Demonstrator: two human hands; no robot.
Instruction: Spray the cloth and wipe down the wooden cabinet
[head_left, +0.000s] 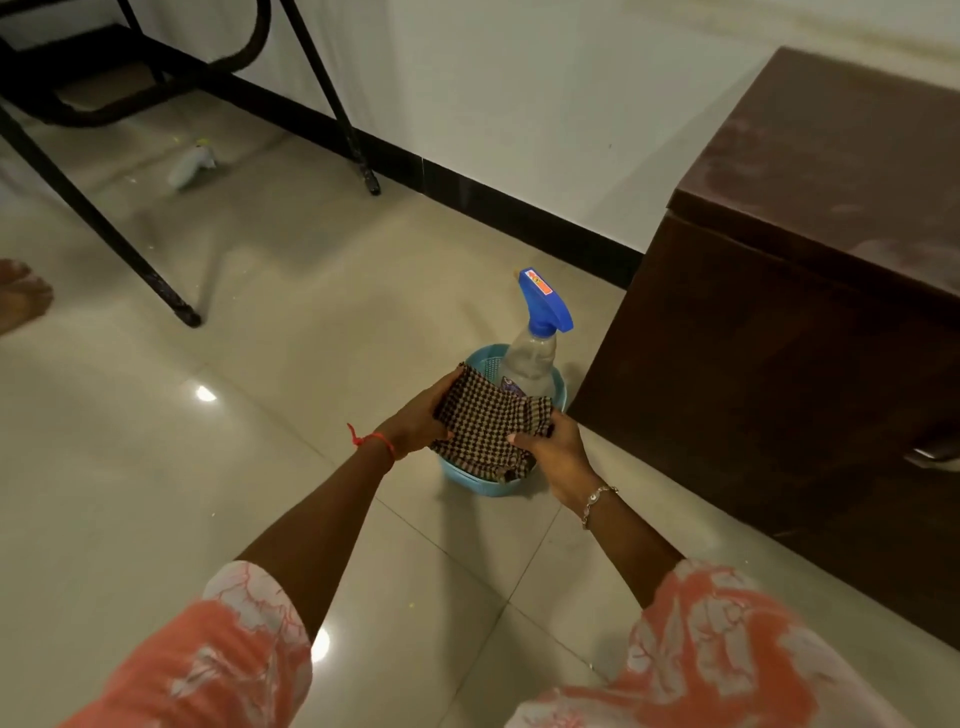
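1. Two sleeves in orange and white print fill the bottom edge, bare forearms reaching forward from them.
2. The left hand, a red thread at its wrist, has its fingers closed on the left edge of the cloth.
3. The right hand, a bracelet at its wrist, pinches the cloth's right side, thumb on top and fingers curled under.
4. The cloth, in a dark and pale check, is held stretched between both hands, right above the basket.
5. The basket is light blue and stands on the tiled floor, just beside the cabinet's near corner.
6. A bottle with a blue spray head stands upright in the basket, behind the cloth.
7. The cabinet is dark brown wood, to the right; its top shows pale smears, and a metal handle sits on its front at the frame's right edge.
8. Farther left, black metal legs stand on the floor, with a small white object lying beyond them near the wall.
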